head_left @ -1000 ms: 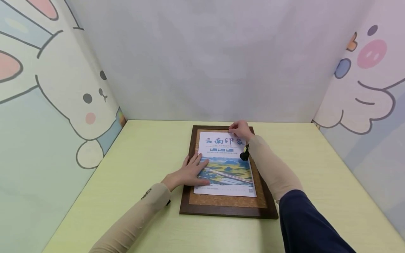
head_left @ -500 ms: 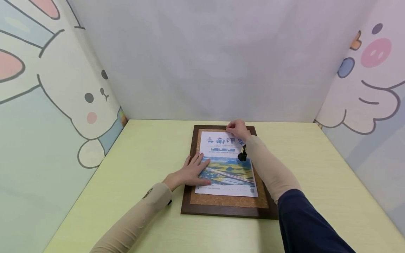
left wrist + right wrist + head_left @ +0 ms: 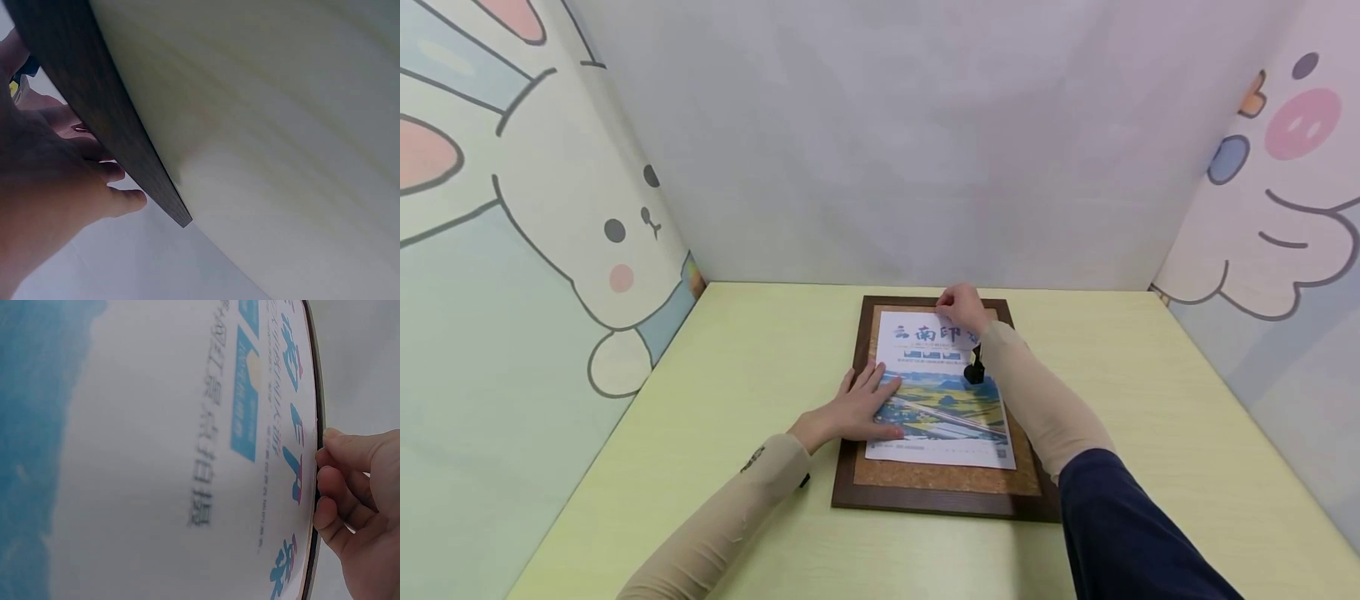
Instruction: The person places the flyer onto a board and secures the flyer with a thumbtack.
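A printed poster [image 3: 943,421] with blue Chinese characters and a landscape picture lies on a cork board [image 3: 943,478] with a dark brown wooden frame [image 3: 917,498]. My left hand [image 3: 853,412] rests with spread fingers across the frame's left side and the poster's left edge. In the left wrist view, its fingers reach over the frame's side. My right hand [image 3: 964,307] is at the poster's top edge, right of the middle. Seen from the right wrist, its fingers [image 3: 331,481] curl with the tips close together at that edge. Whether they pinch something small is hidden.
The board lies on a pale yellow-green table [image 3: 737,367], close to a plain white back wall [image 3: 880,167]. Side walls carry a rabbit drawing [image 3: 587,200] at left and another cartoon animal [image 3: 1270,217] at right. A small black device [image 3: 974,372] sits at my right wrist.
The right hand has shifted slightly left along the poster's top edge. The left hand stays in place on the poster, and the whole head view drifts a little.
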A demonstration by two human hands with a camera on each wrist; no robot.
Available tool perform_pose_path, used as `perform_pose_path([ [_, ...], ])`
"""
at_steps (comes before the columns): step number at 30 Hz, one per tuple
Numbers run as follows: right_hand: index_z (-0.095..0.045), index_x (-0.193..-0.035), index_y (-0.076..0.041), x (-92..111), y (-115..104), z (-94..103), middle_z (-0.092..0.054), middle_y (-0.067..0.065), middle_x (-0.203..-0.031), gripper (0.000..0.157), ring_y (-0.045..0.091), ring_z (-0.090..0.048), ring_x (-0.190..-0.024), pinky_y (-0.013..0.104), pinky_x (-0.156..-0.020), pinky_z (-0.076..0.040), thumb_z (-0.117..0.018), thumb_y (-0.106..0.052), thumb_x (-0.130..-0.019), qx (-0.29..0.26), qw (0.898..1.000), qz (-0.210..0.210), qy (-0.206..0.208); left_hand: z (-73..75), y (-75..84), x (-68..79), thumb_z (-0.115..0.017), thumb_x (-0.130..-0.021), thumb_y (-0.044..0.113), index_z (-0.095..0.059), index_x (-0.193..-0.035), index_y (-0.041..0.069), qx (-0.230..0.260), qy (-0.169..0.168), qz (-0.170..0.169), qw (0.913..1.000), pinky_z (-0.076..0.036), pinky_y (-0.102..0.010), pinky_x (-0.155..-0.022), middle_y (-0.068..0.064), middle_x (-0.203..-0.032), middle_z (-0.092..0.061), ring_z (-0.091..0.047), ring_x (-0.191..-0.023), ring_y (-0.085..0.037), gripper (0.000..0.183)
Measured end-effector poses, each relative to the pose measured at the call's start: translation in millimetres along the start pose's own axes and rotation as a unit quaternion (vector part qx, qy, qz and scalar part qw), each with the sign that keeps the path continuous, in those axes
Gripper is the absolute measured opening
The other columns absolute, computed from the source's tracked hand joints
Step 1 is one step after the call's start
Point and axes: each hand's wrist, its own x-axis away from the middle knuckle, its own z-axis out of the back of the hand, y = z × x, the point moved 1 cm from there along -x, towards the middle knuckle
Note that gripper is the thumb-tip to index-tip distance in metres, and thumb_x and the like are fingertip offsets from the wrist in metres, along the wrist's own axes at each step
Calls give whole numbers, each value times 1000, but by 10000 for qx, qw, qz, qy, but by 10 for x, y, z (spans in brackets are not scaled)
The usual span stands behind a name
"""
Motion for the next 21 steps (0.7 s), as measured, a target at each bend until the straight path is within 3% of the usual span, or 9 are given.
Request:
perform_pose_path([
  [21, -73, -93, -5, 0, -25, -43, -67, 13, -95, 12, 26, -58, -87, 40, -86, -49, -63, -12, -93, 510, 9984, 229, -113, -2, 3, 3, -57, -86, 64, -20, -155, 19, 28, -9, 50, 10000, 0, -61, -118, -14, -164, -2, 6, -152, -33, 91],
])
